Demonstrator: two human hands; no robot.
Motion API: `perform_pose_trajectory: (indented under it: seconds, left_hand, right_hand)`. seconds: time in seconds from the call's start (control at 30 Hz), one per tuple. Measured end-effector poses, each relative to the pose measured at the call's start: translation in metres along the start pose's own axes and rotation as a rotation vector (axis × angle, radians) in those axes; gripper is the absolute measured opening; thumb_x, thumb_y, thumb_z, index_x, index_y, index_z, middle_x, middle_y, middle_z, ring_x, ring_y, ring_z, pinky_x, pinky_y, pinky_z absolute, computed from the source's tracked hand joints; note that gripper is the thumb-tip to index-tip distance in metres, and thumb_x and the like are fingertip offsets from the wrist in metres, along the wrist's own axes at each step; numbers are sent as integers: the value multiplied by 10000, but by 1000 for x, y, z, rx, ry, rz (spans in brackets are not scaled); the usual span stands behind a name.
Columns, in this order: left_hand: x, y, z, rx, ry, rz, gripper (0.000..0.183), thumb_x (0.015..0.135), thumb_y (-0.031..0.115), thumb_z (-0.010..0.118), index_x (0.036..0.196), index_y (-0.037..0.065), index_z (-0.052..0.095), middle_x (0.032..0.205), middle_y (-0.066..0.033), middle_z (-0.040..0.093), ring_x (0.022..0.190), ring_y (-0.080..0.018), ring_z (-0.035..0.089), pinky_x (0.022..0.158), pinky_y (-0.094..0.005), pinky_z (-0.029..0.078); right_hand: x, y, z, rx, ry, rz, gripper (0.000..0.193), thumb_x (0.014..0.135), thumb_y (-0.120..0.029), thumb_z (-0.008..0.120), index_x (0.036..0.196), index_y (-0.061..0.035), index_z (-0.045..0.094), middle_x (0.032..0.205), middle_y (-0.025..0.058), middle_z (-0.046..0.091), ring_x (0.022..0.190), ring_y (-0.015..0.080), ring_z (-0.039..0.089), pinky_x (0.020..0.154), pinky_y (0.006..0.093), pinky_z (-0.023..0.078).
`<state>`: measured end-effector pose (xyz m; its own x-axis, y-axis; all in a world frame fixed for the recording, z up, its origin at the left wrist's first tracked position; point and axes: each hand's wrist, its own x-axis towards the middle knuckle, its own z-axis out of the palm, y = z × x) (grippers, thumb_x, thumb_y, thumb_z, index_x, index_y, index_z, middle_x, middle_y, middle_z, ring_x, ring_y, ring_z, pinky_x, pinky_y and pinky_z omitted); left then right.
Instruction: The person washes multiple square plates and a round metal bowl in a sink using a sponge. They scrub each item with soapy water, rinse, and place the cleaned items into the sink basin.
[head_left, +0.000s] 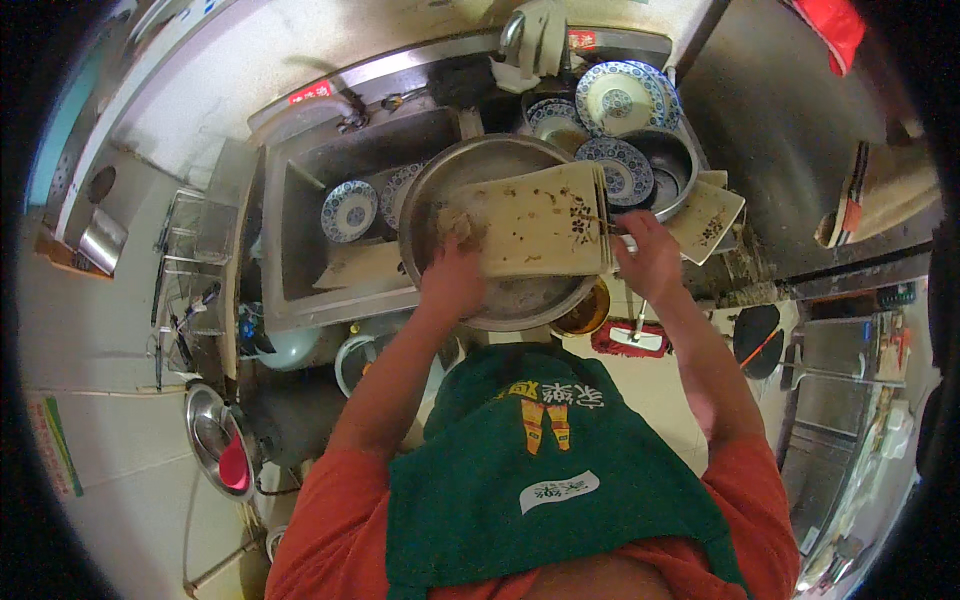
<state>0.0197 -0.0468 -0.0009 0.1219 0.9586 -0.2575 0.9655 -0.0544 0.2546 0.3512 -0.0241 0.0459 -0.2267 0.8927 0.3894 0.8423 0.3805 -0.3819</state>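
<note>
A wide round metal basin rests over the right part of the sink. Across it lie cream rectangular plates, seemingly stacked, with dark floral marks at the right end and brown food bits on top. My right hand grips their right edge. At the left end, my left hand is closed on a crumpled brownish scrubbing pad, blurred and pressed against the top plate. Right of the basin, another cream rectangular plate lies partly under a metal pot.
Blue-patterned round plates are piled at the back right. More such plates lie in the metal sink, below a faucet. Light gloves hang at the back. A red mop head is on the floor.
</note>
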Motion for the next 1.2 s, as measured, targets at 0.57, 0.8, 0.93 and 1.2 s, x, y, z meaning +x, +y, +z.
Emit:
perform_pose_trajectory:
  seconds: [0.57,0.8,0.93,1.2]
  left_hand:
    - [1,-10,10,15,70,9,410,777,237,689,1149,63,677,1501,-248,362,1243,-422,536,965,-495,527]
    - [2,-7,8,32,6,1,400,789,239,689,1152,70,678,1503,-250,358,1245,-445,529,981,-514,519]
    - [1,-5,-1,-4,25,1,474,792,231,690,1240,85,639,1521,-253,330,1262,-451,522,986,-519,518]
    - [7,0,8,-24,157,-111,705,832,208,652,1451,9,379,1565,-314,225,1406,-497,354,1075,-526,444]
  right_hand:
    - [46,-21,15,-342,-463,227,373,989,-360,508,904,-37,674,785,191,705,775,396,698,710,517,558]
    - [-9,30,-3,-317,-551,431,465,1023,-395,413,964,-29,693,989,227,709,942,432,676,853,539,529]
    - [-47,59,32,-357,-606,515,496,1032,-418,375,1009,-32,686,1028,232,704,969,444,665,885,540,521]
    - [-32,28,29,-48,-74,504,308,974,-315,547,967,-49,701,897,200,714,846,395,694,753,483,551]
